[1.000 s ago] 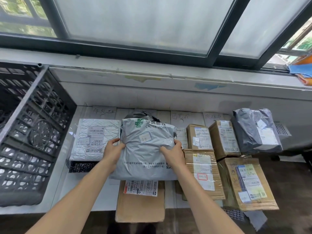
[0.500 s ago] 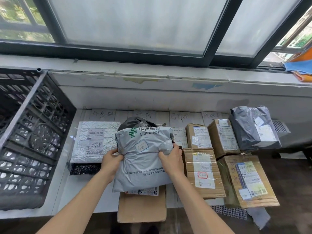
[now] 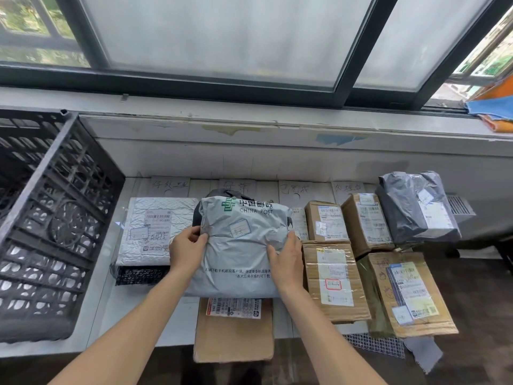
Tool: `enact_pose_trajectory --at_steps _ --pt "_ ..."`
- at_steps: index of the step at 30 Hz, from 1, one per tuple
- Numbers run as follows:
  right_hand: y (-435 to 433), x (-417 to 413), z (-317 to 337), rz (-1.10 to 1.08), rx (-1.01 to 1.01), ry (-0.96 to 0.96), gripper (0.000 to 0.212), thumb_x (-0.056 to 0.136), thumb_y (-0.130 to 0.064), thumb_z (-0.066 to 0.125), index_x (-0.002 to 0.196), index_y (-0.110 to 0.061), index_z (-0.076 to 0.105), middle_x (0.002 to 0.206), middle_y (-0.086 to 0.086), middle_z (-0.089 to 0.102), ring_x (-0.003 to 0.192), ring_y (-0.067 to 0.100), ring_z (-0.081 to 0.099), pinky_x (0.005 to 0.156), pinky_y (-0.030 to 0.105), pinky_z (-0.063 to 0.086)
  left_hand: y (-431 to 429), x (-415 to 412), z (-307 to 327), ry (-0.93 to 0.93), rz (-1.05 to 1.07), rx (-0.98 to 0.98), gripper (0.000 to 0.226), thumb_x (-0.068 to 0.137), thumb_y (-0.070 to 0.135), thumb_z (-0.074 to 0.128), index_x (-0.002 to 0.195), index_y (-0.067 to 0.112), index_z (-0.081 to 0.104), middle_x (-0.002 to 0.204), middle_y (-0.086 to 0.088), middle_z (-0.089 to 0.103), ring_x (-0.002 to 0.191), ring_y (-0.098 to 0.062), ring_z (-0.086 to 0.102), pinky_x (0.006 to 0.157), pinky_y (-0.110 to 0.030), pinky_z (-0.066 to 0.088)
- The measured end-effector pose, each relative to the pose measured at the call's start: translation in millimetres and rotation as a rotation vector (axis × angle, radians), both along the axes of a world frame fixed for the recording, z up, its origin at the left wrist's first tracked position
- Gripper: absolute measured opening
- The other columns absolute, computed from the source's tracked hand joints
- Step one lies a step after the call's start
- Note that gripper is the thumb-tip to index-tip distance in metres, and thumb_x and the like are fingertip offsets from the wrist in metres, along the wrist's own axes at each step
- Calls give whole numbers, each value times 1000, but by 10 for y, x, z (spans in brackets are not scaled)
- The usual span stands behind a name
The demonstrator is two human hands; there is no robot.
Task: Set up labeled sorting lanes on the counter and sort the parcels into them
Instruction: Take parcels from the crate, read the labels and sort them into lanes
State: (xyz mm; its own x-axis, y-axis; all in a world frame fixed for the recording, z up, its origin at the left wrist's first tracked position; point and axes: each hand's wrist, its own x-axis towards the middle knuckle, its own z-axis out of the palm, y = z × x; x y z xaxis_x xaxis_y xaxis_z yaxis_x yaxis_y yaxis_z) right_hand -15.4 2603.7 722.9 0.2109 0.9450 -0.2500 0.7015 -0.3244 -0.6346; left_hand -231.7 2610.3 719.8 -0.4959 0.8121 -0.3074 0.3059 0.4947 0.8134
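A grey China Post mailer bag (image 3: 241,245) lies in the second lane, on top of a dark bag (image 3: 222,194) and a flat cardboard parcel (image 3: 233,337). My left hand (image 3: 186,250) grips the bag's left edge and my right hand (image 3: 286,259) grips its right edge. Handwritten paper lane labels (image 3: 170,186) lean against the wall at the back of the white counter (image 3: 133,315). A white bubble mailer (image 3: 155,229) lies in the first lane. Cardboard boxes (image 3: 333,282) fill the third and fourth lanes.
A black plastic crate (image 3: 47,223) stands on the counter at the left. A grey poly bag (image 3: 416,207) sits at the far right beside a box (image 3: 366,220). Another box (image 3: 408,293) overhangs the counter's front edge. The window sill runs along the back.
The mailer bag has settled lower onto the stack, and both hands have shifted a little along its edges while still holding it.
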Motion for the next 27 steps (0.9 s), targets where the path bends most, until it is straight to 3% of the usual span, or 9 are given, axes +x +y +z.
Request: enact_pose_trajectory --at_steps 2,4,7,9,12,15,19,23,27 --pt "-12 -47 24 30 108 -85 78 99 -27 59 159 -7 13 164 14 18 152 28 18 123 37 20 12 46 25 82 6 -6 47 93 19 62 139 14 52 119 -7 60 110 -27 58 87 -38 48" --pt "-10 -109 67 76 227 -202 75 101 -32 55 159 -11 13 165 14 13 153 29 12 125 42 17 26 115 68 318 -42 114 58 91 14 59 146 18 40 140 -12 42 123 -29 47 98 -45 44" --pt "43 -168 78 227 319 -325 68 102 -41 46 158 -15 20 166 15 10 154 33 5 125 48 11 71 229 117 731 -351 355 65 89 15 54 151 17 32 157 -15 25 144 -32 28 117 -54 28" --pt "79 -184 26 333 265 -361 69 102 -51 36 160 -18 16 168 12 1 155 32 -4 125 49 6 94 278 59 852 -586 315 65 97 31 44 157 20 22 165 -14 10 153 -32 9 121 -57 14" --pt "90 -178 -128 384 147 -377 72 102 -60 21 161 -24 2 167 6 -16 154 28 -16 125 49 1 92 270 -141 871 -694 99 67 99 57 14 158 28 0 166 -7 -16 152 -25 -16 122 -56 -2" --pt "72 -164 -236 408 120 -395 74 100 -65 13 161 -25 -2 166 5 -20 153 27 -18 125 48 -2 76 239 -265 873 -703 37 69 98 62 5 157 29 -8 163 -5 -25 150 -22 -23 122 -55 -6" --pt "88 -154 -255 399 126 -382 80 95 -70 3 161 -25 1 167 4 -15 154 26 -16 125 45 -4 85 232 -285 870 -703 17 70 98 63 5 157 28 -7 163 -4 -25 150 -21 -24 121 -54 -9" --pt "84 -147 -205 401 115 -401 81 95 -70 4 161 -24 3 168 5 -12 154 26 -14 125 46 -4 71 210 -200 843 -724 9 71 96 63 3 158 28 -4 164 -3 -23 151 -21 -22 121 -54 -9" --pt "88 -123 -28 402 234 -410 76 100 -65 15 160 -19 13 168 8 1 155 25 -4 126 47 3 107 -74 30 767 -516 70 73 96 65 9 158 26 16 167 -5 -3 154 -25 -5 121 -51 -9"
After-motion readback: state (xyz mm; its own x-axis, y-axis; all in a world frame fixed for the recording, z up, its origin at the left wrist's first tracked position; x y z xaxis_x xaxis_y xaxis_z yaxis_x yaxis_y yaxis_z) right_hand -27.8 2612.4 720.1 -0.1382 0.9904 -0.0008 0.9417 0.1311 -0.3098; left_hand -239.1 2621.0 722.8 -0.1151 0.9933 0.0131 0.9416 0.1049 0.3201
